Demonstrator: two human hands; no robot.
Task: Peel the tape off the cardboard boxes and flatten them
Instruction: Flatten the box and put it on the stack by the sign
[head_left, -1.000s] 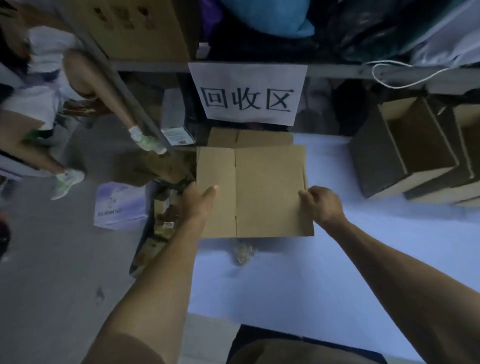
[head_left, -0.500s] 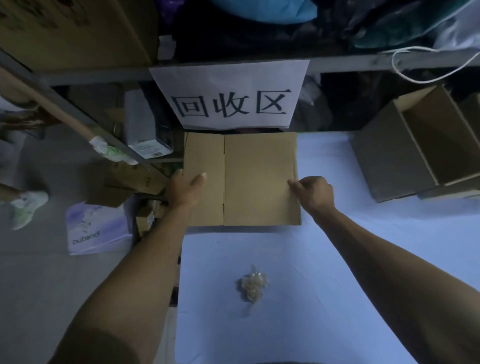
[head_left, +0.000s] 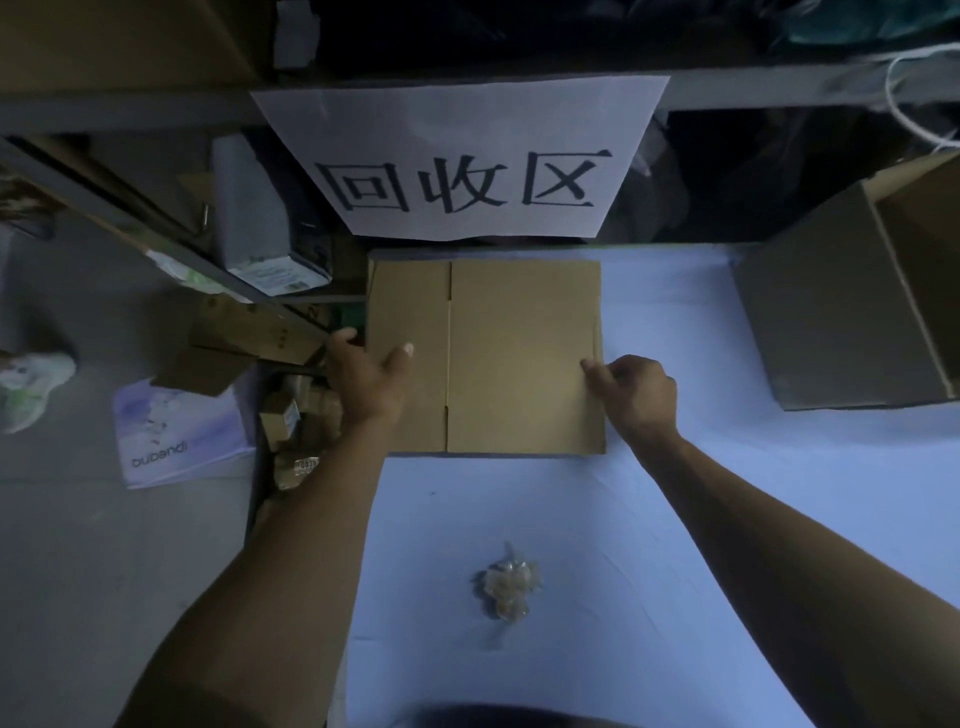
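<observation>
Left of the left hand (head_left: 366, 382), a pale purple carton (head_left: 179, 434) reads "bubendi". That hand grips the left edge of the flattened brown cardboard box (head_left: 511, 358); the right hand (head_left: 636, 397) pinches its right edge. Beyond them, a white paper sign (head_left: 460, 161) reads "回收区".

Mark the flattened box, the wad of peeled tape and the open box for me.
flattened cardboard box (head_left: 519, 358), head view, middle of its large panel
tape wad (head_left: 506, 590), head view, its centre
open cardboard box (head_left: 826, 322), head view, its grey outer side
</observation>
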